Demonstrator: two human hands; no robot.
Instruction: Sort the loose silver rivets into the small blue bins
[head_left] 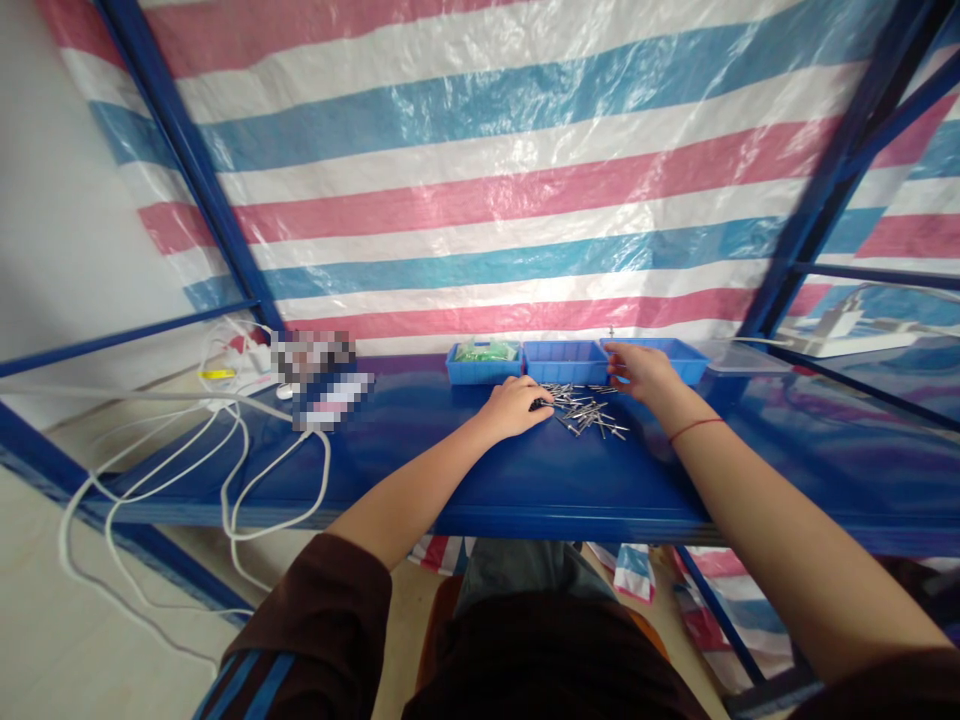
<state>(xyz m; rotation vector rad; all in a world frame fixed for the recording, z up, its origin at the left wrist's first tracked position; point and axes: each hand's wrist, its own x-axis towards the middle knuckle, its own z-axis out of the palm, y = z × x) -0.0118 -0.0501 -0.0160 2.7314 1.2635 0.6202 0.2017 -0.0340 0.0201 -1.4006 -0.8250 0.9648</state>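
Note:
A loose pile of thin silvery pop rivets (589, 412) lies on the blue shelf (480, 490). At its left edge rests my left hand (519, 405), its fingers curled down with a dark gap under them; what they hold is hidden. My right hand (641, 372) is over the near rim of the blue bins, right of the pile, its fingers bent together. Just above those fingertips shows a small slender metal piece (611, 332); whether they grip it is unclear. The middle blue bin (562, 362) and the right blue bin (679, 360) stand behind the hands.
The left blue bin (484, 372) holds a green bagged item (486, 350). White cables (244, 480) loop over the shelf's left end, near a blurred-out item (322, 385). A clear plastic lid (750, 357) lies at right. Blue posts (817, 190) and striped sheeting (510, 190) enclose the back.

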